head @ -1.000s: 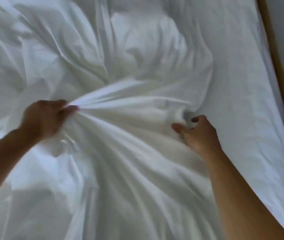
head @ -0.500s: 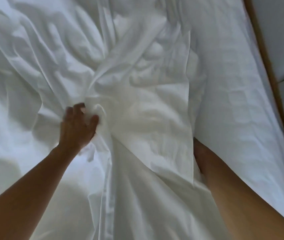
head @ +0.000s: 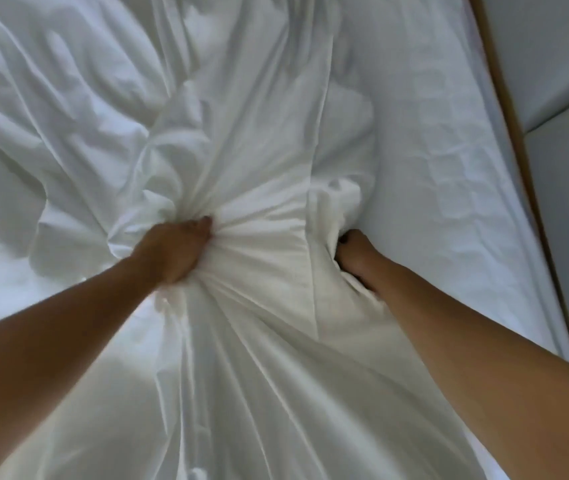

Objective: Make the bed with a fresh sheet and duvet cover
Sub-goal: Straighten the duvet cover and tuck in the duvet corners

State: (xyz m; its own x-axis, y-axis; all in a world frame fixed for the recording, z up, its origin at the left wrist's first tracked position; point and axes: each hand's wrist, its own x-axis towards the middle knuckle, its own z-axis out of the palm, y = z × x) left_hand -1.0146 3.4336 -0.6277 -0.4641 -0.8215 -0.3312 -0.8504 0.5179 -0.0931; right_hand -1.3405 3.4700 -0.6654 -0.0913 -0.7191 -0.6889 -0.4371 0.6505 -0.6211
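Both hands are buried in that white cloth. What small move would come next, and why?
Probably draw the hands apart to spread the cloth. The left hand grips a tight bunch of it, the right hand holds its folded edge, and it lies crumpled in a heap on the sheet.

So the bed [head: 516,133] has a wooden side rail down its right edge. A white sheet [head: 449,209] is on the mattress, and along the right strip it's lying pretty flat, with just light creases. The rest of it is buried under a white duvet cover [head: 248,116], all crumpled and bunched up, covering the middle and left. Its folds pull together toward the centre, then run as long pleats to the near edge. It's all white, so I can't tell the layers apart on the left.
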